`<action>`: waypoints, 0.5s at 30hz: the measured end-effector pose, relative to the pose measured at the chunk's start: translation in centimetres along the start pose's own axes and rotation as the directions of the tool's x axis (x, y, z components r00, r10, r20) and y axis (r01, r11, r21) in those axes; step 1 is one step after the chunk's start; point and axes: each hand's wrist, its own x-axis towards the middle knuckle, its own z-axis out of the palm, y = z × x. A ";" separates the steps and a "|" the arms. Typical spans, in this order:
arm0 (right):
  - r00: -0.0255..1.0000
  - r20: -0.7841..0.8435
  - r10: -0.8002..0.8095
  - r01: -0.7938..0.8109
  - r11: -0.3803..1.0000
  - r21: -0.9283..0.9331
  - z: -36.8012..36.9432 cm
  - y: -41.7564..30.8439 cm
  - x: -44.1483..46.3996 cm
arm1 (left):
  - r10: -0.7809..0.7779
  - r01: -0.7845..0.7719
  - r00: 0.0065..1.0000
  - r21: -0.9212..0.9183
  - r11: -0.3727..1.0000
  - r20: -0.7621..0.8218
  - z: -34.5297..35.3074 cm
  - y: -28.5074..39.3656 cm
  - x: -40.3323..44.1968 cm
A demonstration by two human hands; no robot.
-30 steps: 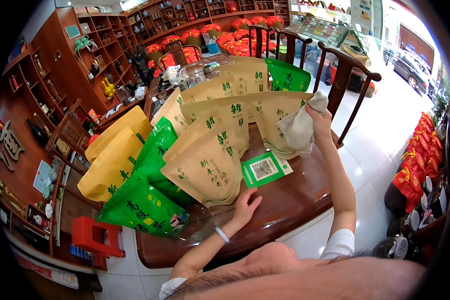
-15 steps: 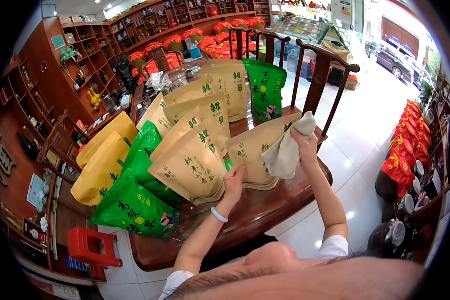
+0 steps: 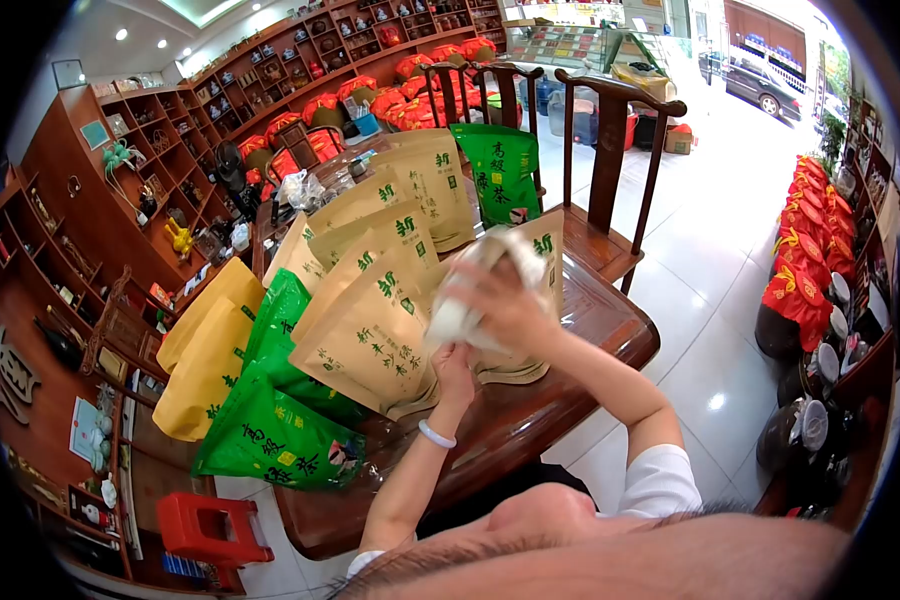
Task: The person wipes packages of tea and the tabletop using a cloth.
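Observation:
My right hand [image 3: 515, 305], blurred by motion, presses a whitish cloth [image 3: 458, 305] against the front of a kraft paper bag [image 3: 548, 262]. My left hand [image 3: 454, 372] is closed at the left edge of that bag, just below the cloth, with a white band on the wrist. The cloth and my right arm hide most of the bag's front. Left of my hands stands another kraft bag [image 3: 365, 335] with green and black characters, and more kraft bags stand behind it. A green bag [image 3: 275, 430] leans at the table's front left.
Yellow bags [image 3: 202, 385] stand at the left of the glossy wooden table [image 3: 530, 425]. Another green bag [image 3: 500, 172] is upright at the far side, near wooden chairs [image 3: 605, 150]. A red stool [image 3: 210, 530] is on the floor at the left. Jars with red covers [image 3: 798, 290] line the right.
My right hand has swung left with the cloth, from the bag's right edge across its front. My left hand stays at the bag's left edge, which it took hold of after resting near the green card.

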 end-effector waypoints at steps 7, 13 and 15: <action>0.761 -0.357 0.542 -0.352 0.806 0.475 0.6 6.6 -5.8 | -0.085 0.083 0.995 -0.025 0.996 -0.060 1.1 0.7 -0.2; 0.975 0.047 0.218 -0.206 0.962 -0.181 2.4 -3.1 -14.2 | -0.106 0.099 0.981 -0.056 0.994 -0.161 2.7 2.1 -1.2; 0.993 0.098 -0.070 0.061 0.994 0.093 2.3 -2.4 -14.0 | -0.069 0.069 0.997 0.001 0.998 -0.043 1.0 0.7 -1.0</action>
